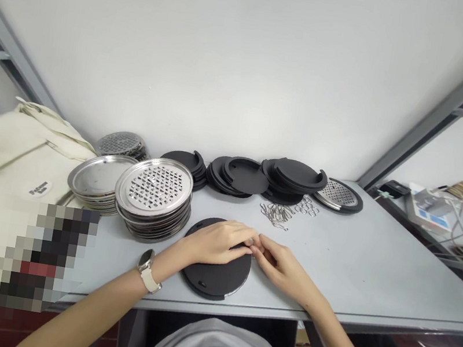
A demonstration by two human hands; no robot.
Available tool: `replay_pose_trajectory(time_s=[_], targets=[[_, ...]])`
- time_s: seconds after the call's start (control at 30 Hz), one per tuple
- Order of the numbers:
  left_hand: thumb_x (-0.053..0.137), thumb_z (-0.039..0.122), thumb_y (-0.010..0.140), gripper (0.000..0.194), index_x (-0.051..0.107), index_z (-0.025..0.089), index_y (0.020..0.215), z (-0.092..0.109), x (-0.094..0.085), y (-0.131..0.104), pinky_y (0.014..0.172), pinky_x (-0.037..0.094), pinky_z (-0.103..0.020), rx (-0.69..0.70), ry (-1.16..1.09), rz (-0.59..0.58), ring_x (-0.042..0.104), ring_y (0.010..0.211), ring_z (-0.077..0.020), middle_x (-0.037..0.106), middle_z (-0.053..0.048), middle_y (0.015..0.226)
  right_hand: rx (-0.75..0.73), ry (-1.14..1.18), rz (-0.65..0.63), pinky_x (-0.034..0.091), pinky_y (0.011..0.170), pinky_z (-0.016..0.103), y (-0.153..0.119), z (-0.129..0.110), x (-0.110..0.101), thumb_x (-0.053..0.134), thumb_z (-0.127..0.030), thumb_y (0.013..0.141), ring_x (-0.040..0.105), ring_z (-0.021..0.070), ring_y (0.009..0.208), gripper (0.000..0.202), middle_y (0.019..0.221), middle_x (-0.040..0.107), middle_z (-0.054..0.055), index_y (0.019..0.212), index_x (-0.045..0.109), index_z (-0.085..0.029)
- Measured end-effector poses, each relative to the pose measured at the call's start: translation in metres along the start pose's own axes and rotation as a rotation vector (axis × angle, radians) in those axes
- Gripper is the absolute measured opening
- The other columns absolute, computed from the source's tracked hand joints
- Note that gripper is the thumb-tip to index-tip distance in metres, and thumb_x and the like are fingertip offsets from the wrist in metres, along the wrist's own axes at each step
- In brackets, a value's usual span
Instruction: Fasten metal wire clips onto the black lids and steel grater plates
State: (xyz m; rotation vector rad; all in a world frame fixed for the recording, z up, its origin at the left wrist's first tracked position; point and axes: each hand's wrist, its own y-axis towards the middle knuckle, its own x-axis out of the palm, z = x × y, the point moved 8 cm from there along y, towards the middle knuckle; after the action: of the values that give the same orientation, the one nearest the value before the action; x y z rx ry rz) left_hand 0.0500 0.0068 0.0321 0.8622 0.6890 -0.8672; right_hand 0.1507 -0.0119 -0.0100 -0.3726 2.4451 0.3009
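A round black plate lies flat near the front edge of the table. My left hand reaches across it, palm down, its thumb and fingers pinched together at the plate's right side. My right hand meets it there, fingertips also pinched. Whatever sits between the fingertips is small and mostly hidden; only a greyish glint shows. Just behind the hands are loose metal hooks or clips and several small rings. Left of the plate stands a stack of round metal grater discs.
Behind are stacks of black round plates, more black holders and a grater disc in a black holder. Plain metal discs and a cream bag occupy the left. Metal posts flank the table; cables and a box lie right.
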Motion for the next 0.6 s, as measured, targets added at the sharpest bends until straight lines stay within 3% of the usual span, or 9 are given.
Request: replay_pose_trajectory(time_s=[0.2, 0.6], targets=[[0.048, 0.021, 0.092, 0.012, 0.053, 0.017, 0.103, -0.0003, -0.0008, 0.0002, 0.085, 0.046, -0.033, 0.010, 0.118, -0.002, 0.057, 0.093, -0.0209, 0.060, -0.008, 0.097, -0.052, -0.006, 0.003, 0.041, 0.065, 0.025, 0.0018, -0.0092, -0.0027, 0.035, -0.036, 0.099, 0.052, 0.0157, 0.067, 0.027, 0.076, 0.057, 0.001, 0.086, 0.053, -0.020], [0.051, 0.021, 0.091, 0.010, 0.054, 0.017, 0.100, -0.0041, 0.0002, 0.0006, 0.085, 0.044, -0.031, -0.009, 0.098, -0.004, 0.058, 0.090, -0.0193, 0.062, -0.006, 0.094, -0.040, -0.050, 0.009, 0.039, 0.064, 0.025, 0.0024, -0.0055, -0.0018, 0.032, -0.036, 0.100, 0.051, 0.0154, 0.064, 0.032, 0.070, 0.055, 0.000, 0.076, 0.047, -0.020]])
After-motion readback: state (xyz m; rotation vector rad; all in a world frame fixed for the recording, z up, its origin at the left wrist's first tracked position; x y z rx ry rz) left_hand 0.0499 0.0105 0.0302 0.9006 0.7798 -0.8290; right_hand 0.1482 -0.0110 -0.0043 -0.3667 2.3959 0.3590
